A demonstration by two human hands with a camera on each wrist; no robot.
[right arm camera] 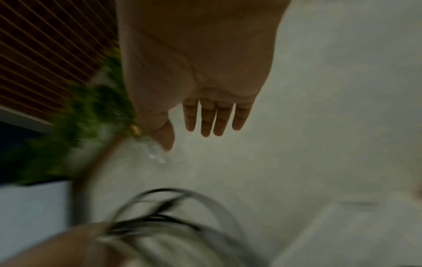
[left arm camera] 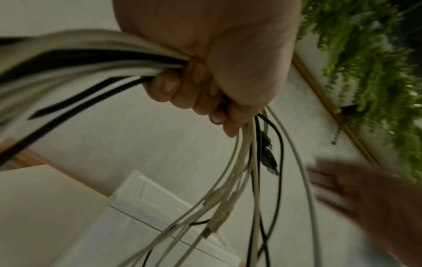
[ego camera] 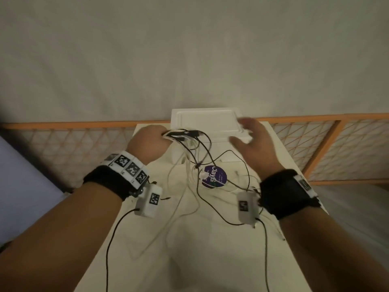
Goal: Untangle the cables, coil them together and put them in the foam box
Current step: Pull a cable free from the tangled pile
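My left hand (ego camera: 150, 142) is raised above the table and grips a bundle of black and white cables (ego camera: 183, 134) in its fist. In the left wrist view the fingers (left arm camera: 182, 90) curl tightly round the cables (left arm camera: 251, 162), whose loose ends and plugs hang down. Long strands trail onto the white table (ego camera: 147, 239). My right hand (ego camera: 250, 138) hovers with straight, spread fingers in front of the white foam box (ego camera: 202, 119), holding nothing; the right wrist view shows its fingers (right arm camera: 214, 117) extended and the blurred cable bundle (right arm camera: 164, 222) below.
A round purple sticker (ego camera: 214, 175) lies on the table under the hanging cables. An orange-framed lattice panel (ego camera: 326, 140) runs behind the table. Green foliage (left arm camera: 370, 72) shows in the wrist views. The table edges drop off left and right.
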